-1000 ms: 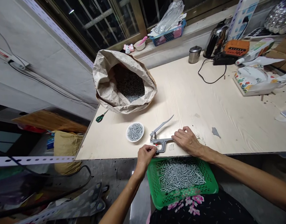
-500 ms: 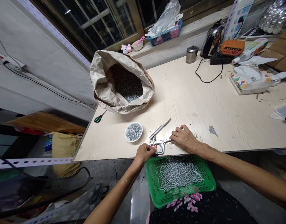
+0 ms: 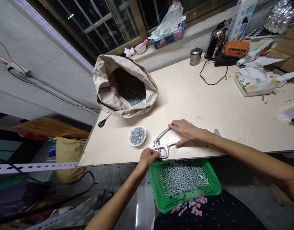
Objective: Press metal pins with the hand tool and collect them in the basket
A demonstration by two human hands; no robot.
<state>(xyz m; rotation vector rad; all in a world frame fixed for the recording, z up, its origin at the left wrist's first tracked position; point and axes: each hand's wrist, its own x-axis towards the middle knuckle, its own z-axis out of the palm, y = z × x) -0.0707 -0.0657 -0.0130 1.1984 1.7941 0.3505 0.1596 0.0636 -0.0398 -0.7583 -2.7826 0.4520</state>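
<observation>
Metal snap pliers point(image 3: 166, 145) lie at the table's front edge, their long lever raised, with a spring and a small red part at the jaw. My left hand point(image 3: 149, 158) is closed in a pinch at that jaw; whatever its fingertips hold is too small to make out. My right hand point(image 3: 187, 131) spans the two handles, fingers over the lever's end and thumb at the lower handle. Left of the pliers stands a white bowl point(image 3: 137, 136) full of small metal pieces. Just below the edge, a green basket point(image 3: 158, 199) holds many silvery metal pieces.
A large open sack point(image 3: 104, 80) of metal pieces stands behind the bowl, with green-handled scissors point(image 3: 102, 123) beside it. Farther back are a metal canister point(image 3: 196, 56), a kettle point(image 3: 215, 40), an orange battery pack point(image 3: 236, 48) and a tissue pack point(image 3: 252, 81).
My right hand has moved from beside the lower handle up onto the raised lever, its fingers reaching farther left. The lever has come down slightly. My left hand stays at the jaw.
</observation>
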